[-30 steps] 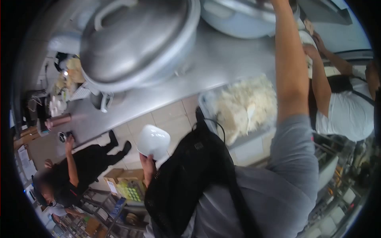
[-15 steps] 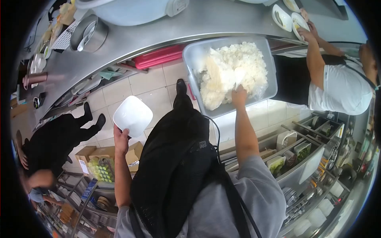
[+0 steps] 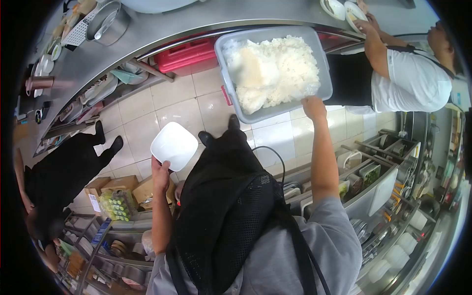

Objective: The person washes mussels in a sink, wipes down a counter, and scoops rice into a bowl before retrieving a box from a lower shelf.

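A white square bowl point(image 3: 174, 146) is in my left hand point(image 3: 161, 176), with the thumb over its near edge. The bowl looks bare inside. My right hand point(image 3: 313, 106) is closed at the near right rim of a grey plastic tub point(image 3: 271, 116). Clear plastic shows just beyond the fingers, and I cannot make out what they hold. A large heap of cooked white rice point(image 3: 282, 69) fills much of the tub.
A steel counter point(image 3: 162, 32) runs along the far side, with a metal pot point(image 3: 109, 22) on it. Below stands a red bin point(image 3: 187, 56). Co-workers stand at right and left; the right one handles a white dish point(image 3: 355, 14). Food containers point(image 3: 369, 173) line the near right.
My right hand has moved from over the rice to the tub's near right rim. The white rice paddle seen in it earlier no longer shows clearly. The view has shifted; my left hand still holds the bowl.
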Demonstrator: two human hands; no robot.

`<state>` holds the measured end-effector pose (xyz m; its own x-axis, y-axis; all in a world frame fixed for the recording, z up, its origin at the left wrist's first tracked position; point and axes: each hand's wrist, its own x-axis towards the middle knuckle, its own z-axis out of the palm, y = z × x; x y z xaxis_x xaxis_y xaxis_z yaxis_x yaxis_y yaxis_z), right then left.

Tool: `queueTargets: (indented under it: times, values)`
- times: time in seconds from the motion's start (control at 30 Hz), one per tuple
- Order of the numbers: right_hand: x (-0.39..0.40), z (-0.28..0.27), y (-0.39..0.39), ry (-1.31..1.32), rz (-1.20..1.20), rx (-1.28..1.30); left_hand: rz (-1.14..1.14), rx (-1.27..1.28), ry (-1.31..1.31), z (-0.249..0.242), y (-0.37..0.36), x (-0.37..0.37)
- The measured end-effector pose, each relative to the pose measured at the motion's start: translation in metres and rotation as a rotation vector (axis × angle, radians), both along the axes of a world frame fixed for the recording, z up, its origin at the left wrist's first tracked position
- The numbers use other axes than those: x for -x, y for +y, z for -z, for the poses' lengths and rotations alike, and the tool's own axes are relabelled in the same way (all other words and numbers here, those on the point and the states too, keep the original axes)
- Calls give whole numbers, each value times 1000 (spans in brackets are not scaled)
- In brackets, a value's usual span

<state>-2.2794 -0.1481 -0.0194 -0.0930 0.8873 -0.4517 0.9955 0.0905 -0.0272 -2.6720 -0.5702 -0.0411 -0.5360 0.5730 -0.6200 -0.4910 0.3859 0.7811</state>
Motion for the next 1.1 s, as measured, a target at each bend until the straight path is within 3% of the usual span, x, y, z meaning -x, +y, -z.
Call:
queueTargets:
  times: [0.2,0.37,0.43,0.57,0.7,0.77,0.8,0.93,0.97,1.0,1.03,1.1]
  values:
    - [11,-27,13,262,-74,-20,-2,-5,51,-6,25,-20]
    - [9,3,33,499,-85,82,-13,6,77,-24,73,-40]
    - [19,26,53,474,-246,149,-27,-20,71,-23,89,-48]
    - [62,104,95,275,-217,230,-1,6,51,-25,130,-71]
    - [51,94,145,173,-320,199,49,-59,112,-28,162,-88]
    - [27,58,173,509,-572,450,1,-103,79,-31,170,-96]
    - [50,-32,161,395,-84,634,5,-118,68,-28,171,-97]
    - [77,8,161,385,-144,780,44,-77,83,-16,189,-92]
    - [77,40,162,382,-141,780,52,-72,87,-12,191,-89]
    - [74,78,158,341,-396,579,62,-63,89,-10,190,-87]
    - [82,73,151,295,-647,367,63,-63,86,-8,190,-85]
    - [107,36,118,142,-241,282,70,-102,65,-4,194,-78]
